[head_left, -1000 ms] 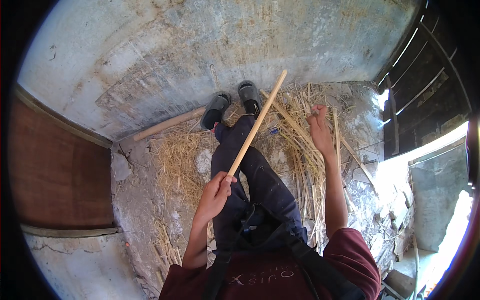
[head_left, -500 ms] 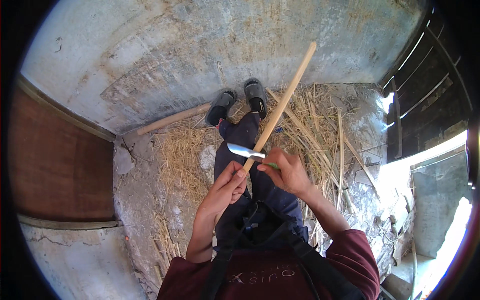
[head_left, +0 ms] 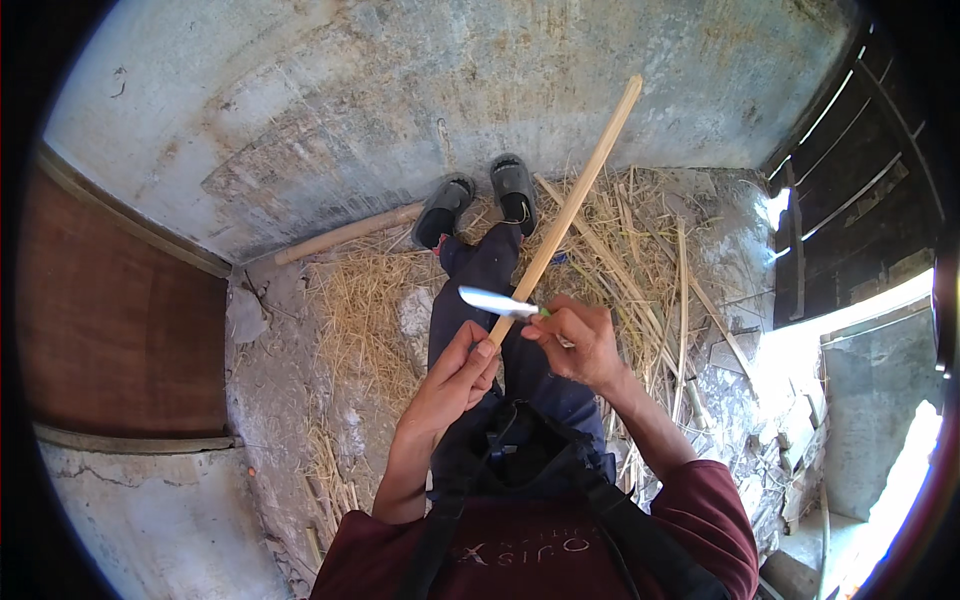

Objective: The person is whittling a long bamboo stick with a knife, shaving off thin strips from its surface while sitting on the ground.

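Observation:
A long, pale wooden stick [head_left: 570, 205] slants up and away to the right from my lap, with its far end near the wall. My left hand [head_left: 460, 375] is closed around its lower part. In my right hand [head_left: 577, 342] is a knife [head_left: 490, 301] with a shiny blade and a green handle, most of which the fingers cover. The blade lies across the stick just beyond my left hand, pointing left. Whether its edge touches the wood, I cannot tell.
Straw and wood shavings [head_left: 360, 300] litter the floor around my legs. Several loose wooden strips [head_left: 682, 300] lie to the right. A round pole [head_left: 345, 236] rests along the stained wall [head_left: 330, 130] by my slippers [head_left: 513, 185]. At left is a brown wooden panel [head_left: 125, 310].
The stick has rolled or shifted slightly, and its far end sits a little higher and further right. The knife and my right hand have moved slightly to the right.

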Demonstrator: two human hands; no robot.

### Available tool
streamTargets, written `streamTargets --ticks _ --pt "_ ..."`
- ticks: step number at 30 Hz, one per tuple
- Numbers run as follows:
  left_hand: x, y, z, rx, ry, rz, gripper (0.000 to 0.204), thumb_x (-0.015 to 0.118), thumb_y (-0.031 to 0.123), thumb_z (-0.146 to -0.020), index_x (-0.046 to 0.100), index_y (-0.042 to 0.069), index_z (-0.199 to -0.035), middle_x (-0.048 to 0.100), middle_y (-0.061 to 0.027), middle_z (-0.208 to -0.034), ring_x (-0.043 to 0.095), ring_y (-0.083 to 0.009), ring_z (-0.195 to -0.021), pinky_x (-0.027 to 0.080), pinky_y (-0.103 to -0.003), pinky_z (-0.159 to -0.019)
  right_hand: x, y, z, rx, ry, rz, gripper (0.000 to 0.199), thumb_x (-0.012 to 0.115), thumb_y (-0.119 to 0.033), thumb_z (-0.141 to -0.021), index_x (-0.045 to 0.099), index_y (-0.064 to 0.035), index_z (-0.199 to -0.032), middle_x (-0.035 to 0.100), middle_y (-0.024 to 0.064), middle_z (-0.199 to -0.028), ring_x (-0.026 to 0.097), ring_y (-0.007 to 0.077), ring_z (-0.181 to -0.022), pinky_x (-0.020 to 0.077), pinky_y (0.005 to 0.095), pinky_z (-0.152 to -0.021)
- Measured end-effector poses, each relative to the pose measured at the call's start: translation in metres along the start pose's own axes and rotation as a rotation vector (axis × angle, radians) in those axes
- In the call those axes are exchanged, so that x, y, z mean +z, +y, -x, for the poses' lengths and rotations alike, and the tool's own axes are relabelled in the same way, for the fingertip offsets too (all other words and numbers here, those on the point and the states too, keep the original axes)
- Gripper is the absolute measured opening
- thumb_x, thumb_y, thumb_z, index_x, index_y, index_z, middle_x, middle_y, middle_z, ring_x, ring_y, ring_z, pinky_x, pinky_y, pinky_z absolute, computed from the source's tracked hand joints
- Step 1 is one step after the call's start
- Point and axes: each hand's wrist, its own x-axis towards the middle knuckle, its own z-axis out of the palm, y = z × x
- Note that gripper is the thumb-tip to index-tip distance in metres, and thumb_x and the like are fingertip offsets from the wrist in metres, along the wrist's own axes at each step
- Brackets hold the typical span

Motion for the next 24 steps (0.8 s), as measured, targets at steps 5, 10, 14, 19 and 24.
streamTargets --ticks 5,10,14,19,24 --pt "-0.001 -0.003 0.007 0.014 -0.018 -0.036 0.023 0.046 0.034 -0.117 0.051 0.012 -0.113 0.030 0.0075 -0.071 0.024 -0.0021 -0.055 0.020 -0.021 -0.048 -0.014 0.017 -0.007 0.108 0.143 0.020 0.022 0.087 -0.004 -0.084 0.067 -0.0057 -0.092 0.065 0.0093 -0.076 0.066 0.0262 -0.059 0.0477 0.0361 -0.050" --pt "-0.001 0.003 0.009 -0.060 -0.027 -0.040 0.029 0.045 0.036 -0.118 0.053 0.010 -0.108 0.030 0.0084 -0.071 0.024 -0.0017 -0.055 0.020 -0.021 -0.047 -0.017 0.014 -0.004 0.098 0.113 0.027 0.020 0.087 -0.005 -0.085 0.069 -0.0051 -0.092 0.065 0.0093 -0.078 0.068 0.0264 -0.063 0.0491 0.0369 -0.050" --pt "0.001 -0.001 0.003 -0.013 -0.067 -0.158 0.035 0.046 0.037 -0.118 0.054 0.009 -0.099 0.036 0.0080 -0.071 0.029 -0.0013 -0.056 0.024 -0.022 -0.048 -0.010 -0.003 0.002 0.014 -0.025 0.019 0.018 0.087 -0.008 -0.085 0.071 -0.0064 -0.092 0.064 0.0077 -0.077 0.068 0.0251 -0.061 0.0491 0.0383 -0.049" --pt "0.001 -0.010 0.005 0.033 -0.028 -0.263 0.042 0.045 0.038 -0.118 0.054 0.009 -0.088 0.041 0.0075 -0.070 0.037 -0.0026 -0.060 0.033 -0.023 -0.055 -0.017 0.018 -0.006 0.063 0.084 0.045 0.016 0.087 -0.009 -0.085 0.072 -0.0072 -0.090 0.063 0.0073 -0.074 0.067 0.0243 -0.058 0.0472 0.0380 -0.048" --pt "-0.005 -0.019 0.009 0.075 -0.033 -0.301 0.039 0.046 0.038 -0.118 0.049 0.011 -0.090 0.039 0.0071 -0.072 0.030 -0.0011 -0.054 0.024 -0.021 -0.046 -0.030 0.029 -0.018 0.124 0.168 0.050 0.018 0.086 -0.001 -0.085 0.068 -0.0016 -0.088 0.066 0.0116 -0.076 0.069 0.0259 -0.062 0.0496 0.0356 -0.054"
